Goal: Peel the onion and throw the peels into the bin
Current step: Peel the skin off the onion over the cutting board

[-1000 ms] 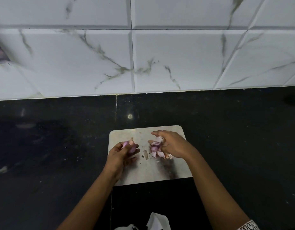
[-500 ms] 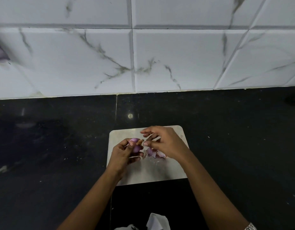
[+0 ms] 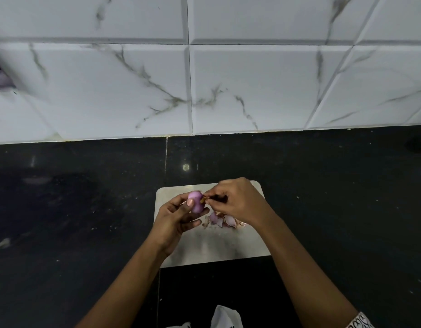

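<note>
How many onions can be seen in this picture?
1. The onion is in the left hand, over the cutting board; the right hand pinches its skin. Only peels lie on the board; none seems hidden.

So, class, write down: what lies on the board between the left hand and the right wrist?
Loose purple peels lie on the cutting board there, between the left hand, which grips the onion, and the wrist of the right hand; the head view shows it.

One onion [image 3: 196,205], one board [image 3: 228,248].
</note>
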The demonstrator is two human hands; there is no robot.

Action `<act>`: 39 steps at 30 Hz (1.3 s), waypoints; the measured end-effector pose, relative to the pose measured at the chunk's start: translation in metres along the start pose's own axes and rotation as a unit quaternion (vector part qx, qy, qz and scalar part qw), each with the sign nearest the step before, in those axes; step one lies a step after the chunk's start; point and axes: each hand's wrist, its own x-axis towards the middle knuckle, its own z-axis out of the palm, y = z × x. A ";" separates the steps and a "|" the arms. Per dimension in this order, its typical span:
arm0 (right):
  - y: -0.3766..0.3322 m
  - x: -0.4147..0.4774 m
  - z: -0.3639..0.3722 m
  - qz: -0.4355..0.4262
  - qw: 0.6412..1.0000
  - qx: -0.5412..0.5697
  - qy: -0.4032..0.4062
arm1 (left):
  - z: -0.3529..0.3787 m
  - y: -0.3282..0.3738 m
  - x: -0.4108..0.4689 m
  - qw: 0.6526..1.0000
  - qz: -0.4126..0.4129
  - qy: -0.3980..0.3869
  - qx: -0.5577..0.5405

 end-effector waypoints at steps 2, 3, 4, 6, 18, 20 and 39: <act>0.000 0.001 -0.001 -0.017 1.000 -0.018 -0.002 | 0.002 -0.001 0.000 1.000 -0.002 -0.002 -0.012; -0.001 0.001 -0.002 -0.022 0.999 -0.029 -0.002 | 0.002 -0.002 0.001 1.000 -0.001 -0.002 -0.015; -0.002 0.002 -0.002 -0.025 0.999 -0.045 -0.005 | 0.003 -0.001 0.002 1.000 0.000 -0.003 -0.016; -0.005 0.005 -0.001 -0.032 0.994 -0.105 -0.024 | 0.003 -0.001 0.003 1.000 0.002 0.000 -0.008; -0.006 0.013 0.005 0.033 0.987 -0.146 -0.067 | 0.006 -0.008 0.003 0.999 0.032 0.012 0.013; -0.003 0.013 0.001 0.115 0.991 -0.039 -0.061 | 0.005 -0.009 0.002 0.999 0.030 0.010 0.003; -0.001 0.007 -0.002 0.130 0.988 0.078 -0.023 | 0.000 0.007 0.005 0.994 0.080 -0.023 0.065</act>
